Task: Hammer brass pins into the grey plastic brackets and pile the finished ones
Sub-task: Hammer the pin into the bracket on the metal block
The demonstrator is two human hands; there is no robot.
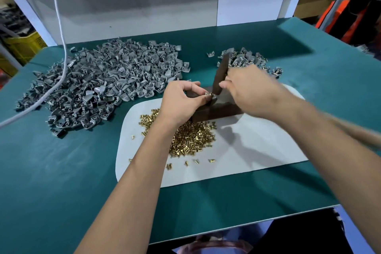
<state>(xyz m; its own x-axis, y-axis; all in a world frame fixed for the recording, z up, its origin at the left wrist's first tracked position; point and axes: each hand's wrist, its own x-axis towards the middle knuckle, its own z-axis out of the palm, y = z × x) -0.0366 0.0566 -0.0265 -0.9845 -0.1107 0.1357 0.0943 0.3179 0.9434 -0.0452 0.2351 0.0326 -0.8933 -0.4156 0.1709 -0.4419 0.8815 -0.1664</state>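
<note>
Pin held on bracket, bar raised to strike.

Nearest, loose brass pins (191, 138) on the white mat (257, 150). Beyond, left hand (183, 99) pinching a grey bracket (209, 95) on the dark block (218, 112). Right hand (249, 88), blurred, apparently clenched around a dark bar (221, 72) slanting up just right of the bracket. Farthest, bracket piles (107, 80).

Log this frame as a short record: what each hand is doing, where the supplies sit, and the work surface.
left hand: pinches a small grey plastic bracket on the dark brown block
right hand: grips a dark flat bar, blurred
brass pins heap: on the white mat, near side of block
large grey bracket pile: far left
smaller bracket pile: far right
surface: green table
</note>
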